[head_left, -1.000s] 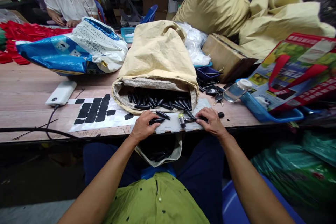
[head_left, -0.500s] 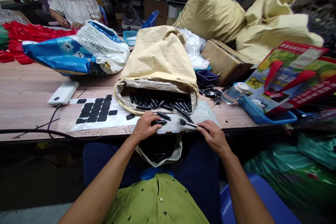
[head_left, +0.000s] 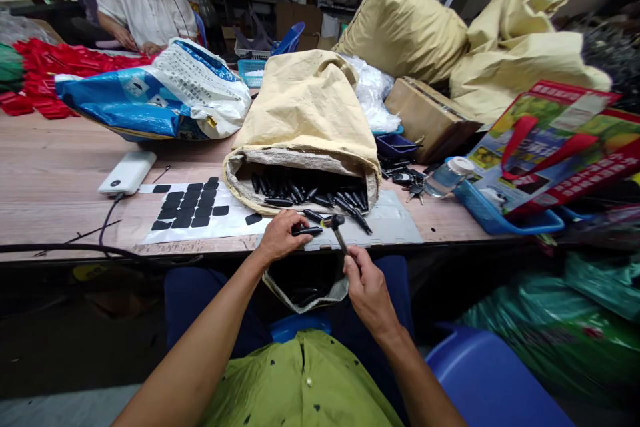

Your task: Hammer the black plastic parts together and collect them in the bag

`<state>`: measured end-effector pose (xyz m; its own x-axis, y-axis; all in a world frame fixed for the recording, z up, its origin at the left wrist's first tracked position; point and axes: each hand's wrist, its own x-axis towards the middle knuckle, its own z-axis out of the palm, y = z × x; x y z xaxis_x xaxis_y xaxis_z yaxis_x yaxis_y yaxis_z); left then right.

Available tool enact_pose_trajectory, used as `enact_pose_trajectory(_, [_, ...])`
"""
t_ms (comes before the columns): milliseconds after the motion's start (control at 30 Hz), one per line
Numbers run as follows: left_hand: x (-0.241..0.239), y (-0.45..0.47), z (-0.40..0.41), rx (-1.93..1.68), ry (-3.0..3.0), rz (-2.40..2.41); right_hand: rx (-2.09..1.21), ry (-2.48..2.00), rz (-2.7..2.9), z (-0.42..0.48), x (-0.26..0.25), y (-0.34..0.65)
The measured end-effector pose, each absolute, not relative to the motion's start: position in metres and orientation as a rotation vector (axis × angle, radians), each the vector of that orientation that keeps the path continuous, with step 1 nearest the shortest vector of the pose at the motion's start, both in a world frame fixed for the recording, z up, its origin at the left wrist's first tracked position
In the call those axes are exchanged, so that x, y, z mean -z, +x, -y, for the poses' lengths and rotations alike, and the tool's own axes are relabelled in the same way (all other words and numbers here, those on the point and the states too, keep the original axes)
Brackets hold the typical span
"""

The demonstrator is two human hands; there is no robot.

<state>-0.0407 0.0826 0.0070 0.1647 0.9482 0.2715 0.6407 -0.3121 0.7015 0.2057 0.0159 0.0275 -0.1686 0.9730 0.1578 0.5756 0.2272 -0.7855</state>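
A tan paper sack (head_left: 306, 113) lies on its side on the wooden table (head_left: 50, 180), its open mouth full of several small black plastic pieces (head_left: 305, 193). My left hand (head_left: 280, 235) rests at the table's front edge, closed on one black piece (head_left: 307, 231). My right hand (head_left: 367, 287) is raised in front of the table edge, fingers closed on the handle of a small hammer (head_left: 340, 230) whose head points up near the left hand. A grey plate (head_left: 395, 223) lies under the sack's mouth. A small open bag (head_left: 305, 290) hangs below the table edge, between my knees.
A sheet of black stickers (head_left: 193, 210) and a white power bank (head_left: 127, 172) lie to the left. A blue-white sack (head_left: 150, 97), a cardboard box (head_left: 430, 110), a blue basket (head_left: 505, 210) with a shopping bag, and a bottle (head_left: 447, 177) surround the sack. Another person (head_left: 145, 13) sits at the far left.
My right hand has drawn the hammer off the grey plate and back toward me, swinging its head up. The left hand has kept its hold on the black piece.
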Motion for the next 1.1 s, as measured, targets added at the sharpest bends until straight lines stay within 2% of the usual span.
enact_pose_trajectory(300, [-0.005, -0.041, -0.084, -0.992, 2.005, -1.484, -0.567, -1.282, 1.975, -0.013, -0.033, 0.179])
enact_pose_trajectory(867, [-0.003, -0.039, -0.083, -1.01, 2.021, -1.513, -0.556, -1.354, 1.915, -0.014, -0.026, 0.189])
enact_pose_trajectory(1100, [-0.006, -0.04, -0.083, -1.006, 1.986, -1.506, -0.325, -1.478, 1.853, -0.035, -0.027, 0.229])
